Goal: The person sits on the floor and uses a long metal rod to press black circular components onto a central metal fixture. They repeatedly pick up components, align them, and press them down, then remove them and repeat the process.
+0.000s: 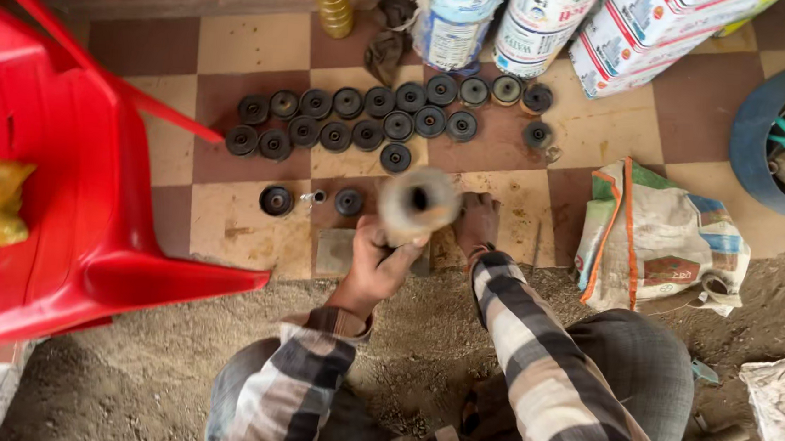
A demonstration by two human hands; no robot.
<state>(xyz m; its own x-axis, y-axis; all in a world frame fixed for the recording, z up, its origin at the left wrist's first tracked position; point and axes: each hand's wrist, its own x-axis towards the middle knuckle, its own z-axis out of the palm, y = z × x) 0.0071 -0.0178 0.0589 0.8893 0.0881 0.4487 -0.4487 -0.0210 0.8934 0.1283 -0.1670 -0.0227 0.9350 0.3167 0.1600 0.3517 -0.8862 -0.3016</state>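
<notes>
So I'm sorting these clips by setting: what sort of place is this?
Likely an informal repair workshop floor: rows of black round parts on checkered tiles, a blue tub of tools, sacks.

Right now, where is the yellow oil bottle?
In the head view, the yellow oil bottle stands at the top edge, on the tiled floor, left of the dark rag and white cans.

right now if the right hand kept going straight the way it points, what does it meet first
The right hand rests on the tiled floor, pointing away from the person. Bare tile comes first, then likely a black round part in the rows, though depth is unclear.
</notes>
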